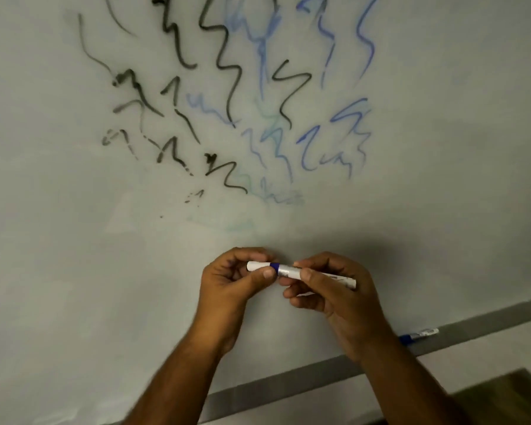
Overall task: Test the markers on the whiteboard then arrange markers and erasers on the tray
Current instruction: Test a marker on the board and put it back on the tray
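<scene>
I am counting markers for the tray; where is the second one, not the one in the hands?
In the head view the second marker lies on the grey tray at lower right, just right of the right hand's wrist.

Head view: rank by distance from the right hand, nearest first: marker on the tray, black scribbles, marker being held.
1. Held marker: gripped in the right hand itself.
2. Marker on the tray: lower right, on the ledge.
3. Black scribbles: upper left of the whiteboard.

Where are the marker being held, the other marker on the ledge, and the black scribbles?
held marker (284,270), head view, silver barrel between both hands.
marker on the tray (419,335), head view, mid-barrel.
black scribbles (224,65), head view, on one thick zigzag stroke.
</scene>
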